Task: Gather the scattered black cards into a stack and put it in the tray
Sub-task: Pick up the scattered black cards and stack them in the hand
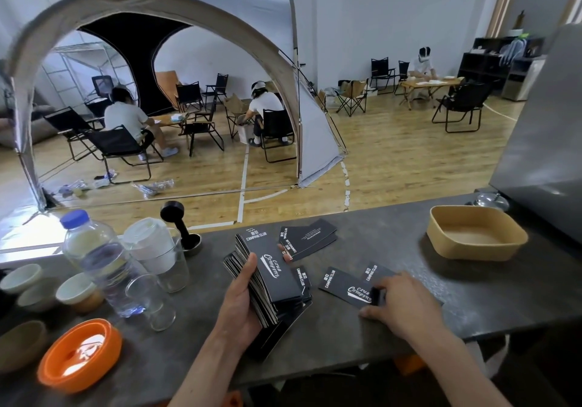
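A hall with a wooden floor and pale walls; a grey dome tent stands at left, with folding chairs and seated people inside and beyond it. In the foreground, a dark grey table spans the view.

Left hand: grips a thick stack of black cards, thumb across the top card and the fingers curled beneath; the stack is tilted, its lower end over further cards lying on the table. White lettering on the top card reads "CAMPING CLUB".

Right hand: rests palm-down on the table, its fingers bent onto the near end of a loose card; whether they pinch it or only press it cannot be told. A second loose card lies just beyond, partly under the hand.

Beyond the stack, a small fanned group of cards lies flat on the table. More cards lie between the stack and the right hand.

The tan tray sits at the far right of the table, well apart from the cards, with nothing visible in it.

At left on the table: a clear water bottle with a blue cap, glass beakers, small pale cups, a black tamper and an orange dish.
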